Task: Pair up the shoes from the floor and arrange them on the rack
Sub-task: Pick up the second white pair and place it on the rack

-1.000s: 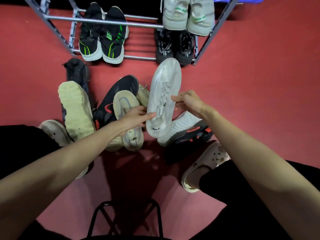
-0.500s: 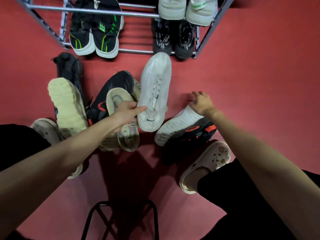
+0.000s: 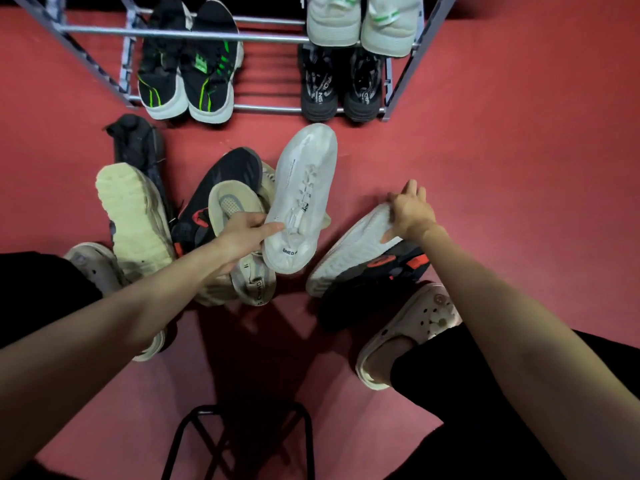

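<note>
Head view shows pairing underway: left hand (image 3: pixel 242 233) holds a white sneaker (image 3: pixel 301 199) just short of the rack (image 3: pixel 214 35), right hand (image 3: pixel 410 211) grips its likely mate, the overturned white-soled shoe (image 3: pixel 353 247), which needs lifting next.

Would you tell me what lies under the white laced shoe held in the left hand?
Under the white shoe that the left hand holds lie a beige shoe and a black shoe on the red floor. Anything beneath its middle is covered.

White sneaker (image 3: pixel 304 199) in left hand (image 3: pixel 242 233); black shoe with white sole, orange-red patches (image 3: pixel 360 258) under right hand (image 3: pixel 410 211); red floor (image 3: pixel 519 168); black shoes, green stripes (image 3: pixel 188 74) beyond left hand.
</note>
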The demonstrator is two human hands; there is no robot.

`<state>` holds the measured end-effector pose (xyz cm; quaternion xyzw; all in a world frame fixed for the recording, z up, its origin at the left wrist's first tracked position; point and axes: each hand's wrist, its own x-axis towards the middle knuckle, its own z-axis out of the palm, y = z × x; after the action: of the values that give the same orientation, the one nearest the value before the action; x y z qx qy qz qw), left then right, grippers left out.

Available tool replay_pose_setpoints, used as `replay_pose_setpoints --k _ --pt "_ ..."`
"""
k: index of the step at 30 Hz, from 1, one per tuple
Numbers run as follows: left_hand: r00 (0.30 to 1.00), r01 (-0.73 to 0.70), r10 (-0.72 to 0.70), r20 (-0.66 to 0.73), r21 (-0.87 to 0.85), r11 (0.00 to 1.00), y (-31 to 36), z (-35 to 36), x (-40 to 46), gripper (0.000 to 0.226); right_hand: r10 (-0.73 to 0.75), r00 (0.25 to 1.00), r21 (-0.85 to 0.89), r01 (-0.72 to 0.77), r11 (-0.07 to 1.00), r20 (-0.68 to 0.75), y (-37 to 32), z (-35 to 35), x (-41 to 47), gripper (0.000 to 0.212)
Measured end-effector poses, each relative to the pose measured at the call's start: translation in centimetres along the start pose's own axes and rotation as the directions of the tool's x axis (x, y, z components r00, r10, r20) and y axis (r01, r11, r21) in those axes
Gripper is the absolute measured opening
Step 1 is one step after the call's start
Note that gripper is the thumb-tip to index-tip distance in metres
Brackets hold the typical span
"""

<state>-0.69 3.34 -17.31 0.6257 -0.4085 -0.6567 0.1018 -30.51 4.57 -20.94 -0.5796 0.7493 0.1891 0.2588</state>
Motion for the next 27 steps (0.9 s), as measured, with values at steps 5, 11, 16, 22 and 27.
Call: replay_pose_setpoints --k 5,11,16,22,27 --pt "0.998 -0.042 0.041 -0.047 -0.018 0.999 1.4 -0.4 -1.7 0.026 -0.049 0.997 -0.212 0.061 0.975 0.063 -1.2 -3.8 -3.1 0.079" --pt "0.993 -0.089 0.083 -0.085 -0.071 0.994 2.8 -0.9 -3.8 0.009 -0.097 0.993 -0.447 0.056 0.893 -0.070 -3.6 -8.5 -6.3 0.073" --pt "0.987 -0.135 0.129 -0.091 -0.063 0.989 3.1 -1.0 -5.3 0.011 -0.159 0.938 -0.546 -0.038 0.837 -0.309 -4.1 -11.5 -8.2 0.035" --pt "0.989 -0.124 0.117 -0.088 -0.084 0.989 2.4 -1.2 -5.1 0.010 -0.116 0.812 -0.287 -0.065 0.956 -0.572 -3.6 -8.6 -8.3 0.033" --pt "0.989 -0.104 0.096 -0.108 -0.068 0.992 1.8 -1.3 -4.3 0.013 -0.098 0.930 -0.266 0.001 0.964 -0.354 -3.9 -0.1 -8.2 0.044"
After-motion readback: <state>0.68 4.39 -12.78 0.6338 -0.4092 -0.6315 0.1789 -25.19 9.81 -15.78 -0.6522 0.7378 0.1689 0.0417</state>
